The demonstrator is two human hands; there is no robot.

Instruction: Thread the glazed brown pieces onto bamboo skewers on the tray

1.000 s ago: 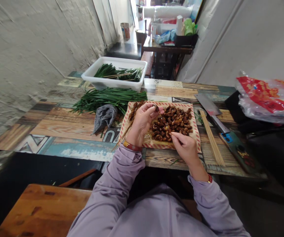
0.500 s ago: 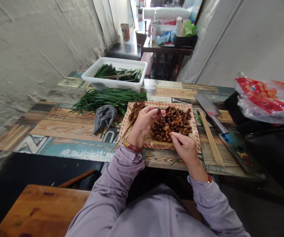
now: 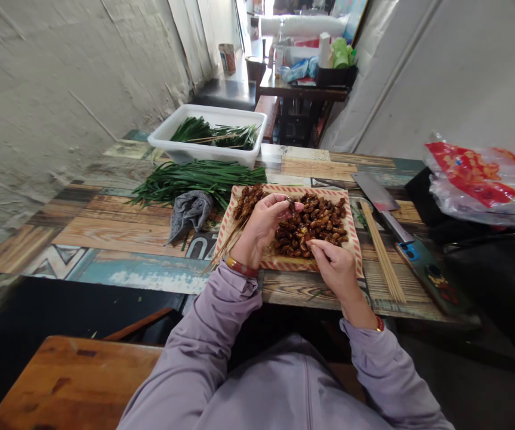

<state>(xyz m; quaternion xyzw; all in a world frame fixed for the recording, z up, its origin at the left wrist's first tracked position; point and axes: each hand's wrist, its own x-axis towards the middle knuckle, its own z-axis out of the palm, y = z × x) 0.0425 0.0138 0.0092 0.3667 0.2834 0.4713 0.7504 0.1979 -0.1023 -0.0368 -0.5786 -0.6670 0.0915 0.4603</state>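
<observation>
My left hand [image 3: 264, 224] is closed over the tray, its thumb and fingers pinching a small dark brown, insect-like piece [image 3: 290, 205]. Lower and to the right, my right hand [image 3: 336, 263] is closed in a pinch at the near side of the pile; what its fingertips hold is too small to make out. Beneath both hands, the paper-lined tray [image 3: 354, 242] with a red-striped rim carries a heap of glossy brown insect-like pieces [image 3: 324, 218]. Loaded skewers [image 3: 230, 236] lie at its left side, partly hidden behind my left hand.
Bare bamboo skewers [image 3: 382, 254], a cleaver [image 3: 380, 197] and a phone [image 3: 431, 275] lie right of the tray. To the left are a grey cloth [image 3: 190, 215] and green chives [image 3: 199, 179]. Behind stands a white tub [image 3: 207, 155] of greens. Red-and-clear plastic bags [image 3: 476, 179] sit far right.
Both hands stay almost in place. The fingers of my left hand shift slightly around the brown piece, and my right hand keeps its pinch.
</observation>
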